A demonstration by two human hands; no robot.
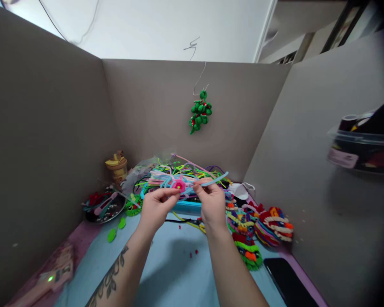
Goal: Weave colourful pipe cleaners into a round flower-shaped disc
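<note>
Closest came a leaf-tattooed left forearm (115, 277) and a plain right forearm (233, 266), reaching over a pale-blue tabletop (176, 264). Left hand (158, 207) pinched a small pink flower-shaped piece (178, 184), red centre facing the camera. Right hand (212, 204), near but apart, pinched a pale-blue fuzzy stem (219, 177); long axis crosswise, free tip pointing right, slightly upward. Behind both lay heaped multicoloured fuzzy strands (196, 170).
</note>
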